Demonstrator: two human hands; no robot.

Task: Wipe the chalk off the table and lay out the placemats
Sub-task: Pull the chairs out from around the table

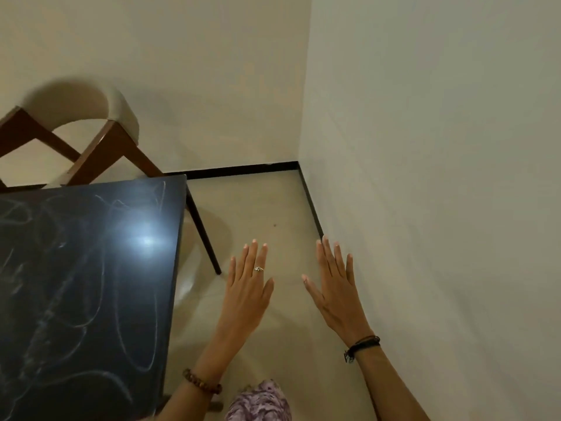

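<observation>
Wall [425,147]: pale, seen at right and behind, meeting at a corner.
Floor [267,208]: light, edged by dark skirting.
Table [76,299]: dark top, at left; chalk marks [91,314] are spread across it, with a bright light reflection.
Chair [100,132]: wooden frame, cream backrest, placed beyond the table's far edge.
Left hand [247,287]: held flat over the floor just right of the table, fingers straight, nothing held; a ring is worn.
Right hand [335,284]: fingers extended and spread, nothing held, near the wall.

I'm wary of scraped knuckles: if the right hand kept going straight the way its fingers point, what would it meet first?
Probably the wall or its dark skirting; the right hand points along its base, though depth is unclear.
</observation>
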